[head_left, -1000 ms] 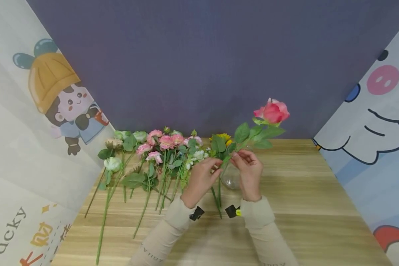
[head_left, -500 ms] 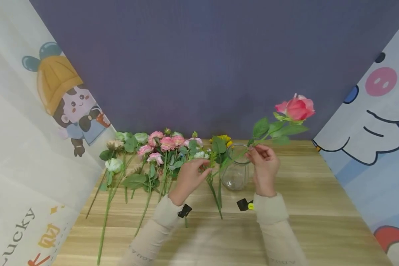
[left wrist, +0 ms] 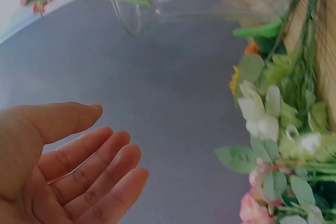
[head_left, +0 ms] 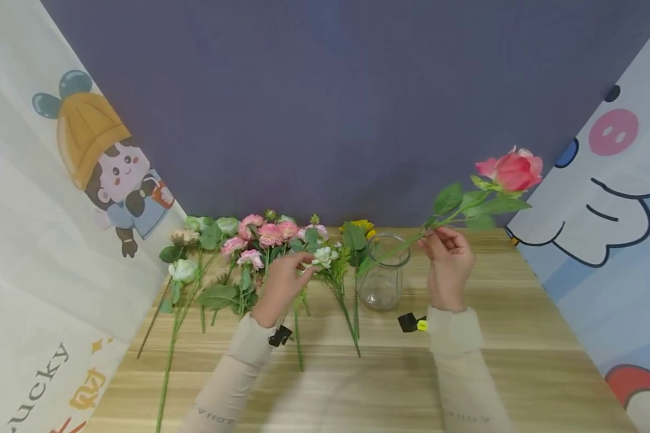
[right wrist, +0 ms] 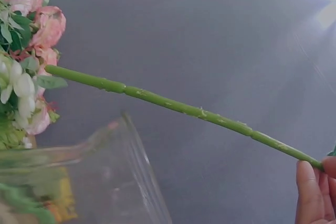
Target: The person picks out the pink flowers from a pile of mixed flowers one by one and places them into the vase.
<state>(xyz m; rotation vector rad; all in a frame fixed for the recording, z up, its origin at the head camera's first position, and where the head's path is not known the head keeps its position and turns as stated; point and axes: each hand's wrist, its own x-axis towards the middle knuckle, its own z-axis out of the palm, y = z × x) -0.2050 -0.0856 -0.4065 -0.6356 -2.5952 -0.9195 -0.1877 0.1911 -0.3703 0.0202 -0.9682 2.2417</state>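
My right hand (head_left: 451, 267) pinches the green stem (right wrist: 184, 108) of a pink rose (head_left: 511, 171), below its leaves. The bloom points up to the right, and the stem slants down leftward past the mouth of a clear glass vase (head_left: 383, 291). In the left wrist view the stem's lower end shows near the rim of the vase (left wrist: 123, 9). My left hand (left wrist: 79, 166) has its fingers loosely extended and holds nothing. In the head view that left hand (head_left: 283, 279) hovers near white flowers (head_left: 325, 257) among the laid-out stems.
Pink flowers (head_left: 271, 234) and pale green-white flowers (head_left: 183, 270) lie across the left of the wooden table (head_left: 493, 373). A yellow flower (head_left: 364, 225) lies behind the vase. A dark wall (head_left: 325, 108) rises at the table's back, with printed curtains on both sides.
My right hand has carried the rose to the right and slightly up. My left hand has let go of the stem and moved left, leaving the vase in fuller view.
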